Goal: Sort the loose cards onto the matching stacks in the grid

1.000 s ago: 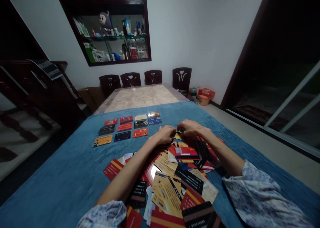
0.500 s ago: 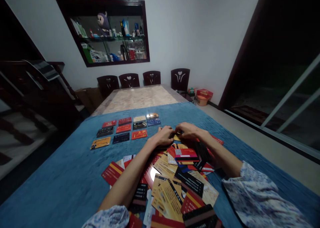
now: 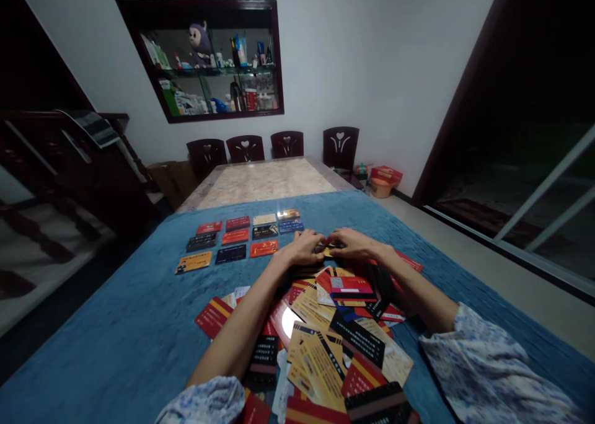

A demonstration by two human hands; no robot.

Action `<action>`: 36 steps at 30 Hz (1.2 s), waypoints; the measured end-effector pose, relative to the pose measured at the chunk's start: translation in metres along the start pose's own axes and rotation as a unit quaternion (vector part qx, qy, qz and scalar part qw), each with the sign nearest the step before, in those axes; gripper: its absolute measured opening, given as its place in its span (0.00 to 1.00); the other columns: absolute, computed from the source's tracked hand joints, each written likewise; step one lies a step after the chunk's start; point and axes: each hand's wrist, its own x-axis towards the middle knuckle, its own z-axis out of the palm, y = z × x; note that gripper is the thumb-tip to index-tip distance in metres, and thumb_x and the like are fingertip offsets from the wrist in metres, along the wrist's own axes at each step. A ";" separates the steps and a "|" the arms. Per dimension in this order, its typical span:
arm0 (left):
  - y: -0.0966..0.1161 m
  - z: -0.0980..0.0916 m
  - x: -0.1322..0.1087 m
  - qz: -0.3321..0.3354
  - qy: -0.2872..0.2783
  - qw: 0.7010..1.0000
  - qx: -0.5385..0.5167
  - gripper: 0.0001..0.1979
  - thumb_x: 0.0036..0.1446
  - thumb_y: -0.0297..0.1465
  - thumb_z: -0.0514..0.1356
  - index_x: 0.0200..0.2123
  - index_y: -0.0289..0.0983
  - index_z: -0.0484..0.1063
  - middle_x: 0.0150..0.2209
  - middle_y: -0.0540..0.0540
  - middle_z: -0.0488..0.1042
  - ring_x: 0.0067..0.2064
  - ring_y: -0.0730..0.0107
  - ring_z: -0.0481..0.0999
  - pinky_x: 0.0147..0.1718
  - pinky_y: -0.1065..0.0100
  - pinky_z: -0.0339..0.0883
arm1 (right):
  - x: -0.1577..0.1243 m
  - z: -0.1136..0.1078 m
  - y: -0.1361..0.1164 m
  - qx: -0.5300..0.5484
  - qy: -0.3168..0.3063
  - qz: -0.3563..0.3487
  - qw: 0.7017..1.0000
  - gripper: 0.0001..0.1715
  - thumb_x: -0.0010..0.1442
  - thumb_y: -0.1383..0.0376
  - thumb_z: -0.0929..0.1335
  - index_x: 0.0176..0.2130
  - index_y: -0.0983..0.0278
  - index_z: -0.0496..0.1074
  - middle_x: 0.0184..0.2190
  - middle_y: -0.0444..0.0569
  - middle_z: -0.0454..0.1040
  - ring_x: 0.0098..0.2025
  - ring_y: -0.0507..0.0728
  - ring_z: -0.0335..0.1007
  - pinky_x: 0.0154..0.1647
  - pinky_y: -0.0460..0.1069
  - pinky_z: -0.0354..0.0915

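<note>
My left hand (image 3: 304, 248) and my right hand (image 3: 356, 244) meet at the far end of a loose pile of cards. Their fingers are bent and closed around a gold card (image 3: 328, 251), which shows only in part between them. The pile spreads toward me beneath my forearms, with a pink-red card (image 3: 352, 288), a black card (image 3: 357, 337) and a gold striped card (image 3: 318, 359) among many overlapping ones. Left of my hands, cards lie in neat rows, including an orange card (image 3: 194, 261), a dark blue card (image 3: 231, 254) and a red card (image 3: 264, 248).
A blue cloth (image 3: 153, 325) covers the near part of the table, and its bare marbled top (image 3: 274, 181) shows beyond. Dark chairs (image 3: 341, 146) stand at the far end. A wall cabinet (image 3: 218, 69) holds bottles and a purple plush toy (image 3: 199, 43). An orange bucket (image 3: 382, 187) sits on the floor.
The view has turned slightly, so the scene sits a little further right. Both hands stay at the far end of the pile, with small finger movements around the gold card.
</note>
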 end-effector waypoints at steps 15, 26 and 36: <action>-0.035 -0.011 -0.006 -0.012 -0.017 0.994 -0.103 0.18 0.52 0.29 0.57 0.46 0.36 0.79 0.39 0.45 0.81 0.39 0.67 0.77 0.40 0.72 0.68 | 0.002 0.000 0.000 -0.023 0.034 -0.029 0.999 0.17 0.59 0.65 0.66 0.46 0.60 0.79 0.42 0.52 0.78 0.45 0.58 0.70 0.50 0.49 0.60; -0.039 -0.009 -0.005 -0.042 0.070 0.993 -0.090 0.15 0.48 0.22 0.55 0.35 0.33 0.80 0.32 0.46 0.80 0.36 0.67 0.75 0.39 0.72 0.65 | 0.003 0.000 -0.002 -0.036 0.077 0.043 0.995 0.16 0.61 0.67 0.63 0.41 0.61 0.79 0.38 0.50 0.80 0.40 0.55 0.71 0.35 0.45 0.56; -0.030 -0.008 -0.004 -0.044 0.084 0.994 -0.047 0.14 0.49 0.19 0.54 0.31 0.33 0.80 0.30 0.43 0.79 0.34 0.66 0.75 0.35 0.71 0.63 | 0.007 0.018 0.003 -0.018 0.069 0.087 0.994 0.10 0.56 0.66 0.66 0.37 0.62 0.77 0.35 0.49 0.79 0.37 0.55 0.72 0.30 0.44 0.54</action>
